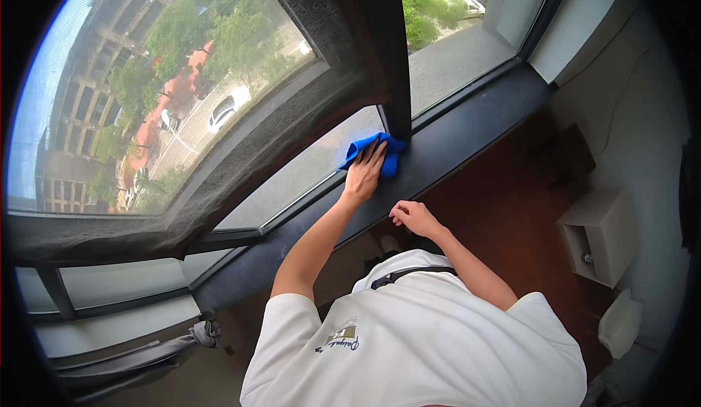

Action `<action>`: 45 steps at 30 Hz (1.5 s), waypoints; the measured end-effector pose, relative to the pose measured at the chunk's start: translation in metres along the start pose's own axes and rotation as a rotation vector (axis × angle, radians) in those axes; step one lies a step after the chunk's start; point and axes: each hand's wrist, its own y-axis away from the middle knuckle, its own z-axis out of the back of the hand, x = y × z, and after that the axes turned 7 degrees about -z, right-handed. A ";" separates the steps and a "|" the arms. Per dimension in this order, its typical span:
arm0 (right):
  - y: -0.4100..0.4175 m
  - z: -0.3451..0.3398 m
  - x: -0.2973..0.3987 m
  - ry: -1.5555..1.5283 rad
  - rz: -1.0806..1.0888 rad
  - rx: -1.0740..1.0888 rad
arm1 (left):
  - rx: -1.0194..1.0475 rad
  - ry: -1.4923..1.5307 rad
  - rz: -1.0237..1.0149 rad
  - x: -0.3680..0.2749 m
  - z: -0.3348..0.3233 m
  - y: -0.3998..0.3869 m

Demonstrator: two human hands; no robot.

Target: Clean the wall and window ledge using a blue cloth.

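Observation:
My left hand lies over a blue cloth and presses it into the corner where the black window frame meets the dark windowsill. Part of the cloth is bunched above the fingers, and a fold spreads onto the sill to the right. My right hand hangs near the sill's inner edge with loosely curled fingers. No object shows in it, and it touches neither cloth nor sill.
A dark-framed panel with mesh leans inward at upper left. Knotted grey curtain hangs at lower left. A pale open-fronted cabinet, a white chair and a dark piece of furniture stand on the right, around the reddish-brown floor.

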 end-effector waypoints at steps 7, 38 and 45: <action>-0.009 0.057 -0.023 -0.068 -0.041 -0.099 | -0.561 0.039 0.447 -0.030 0.096 -0.019; 0.010 0.089 -0.036 -0.089 -0.060 -0.041 | -0.349 -0.173 0.280 0.011 0.091 -0.025; 0.012 0.066 -0.024 0.028 -0.050 0.021 | -0.130 -0.023 0.003 0.026 0.003 -0.001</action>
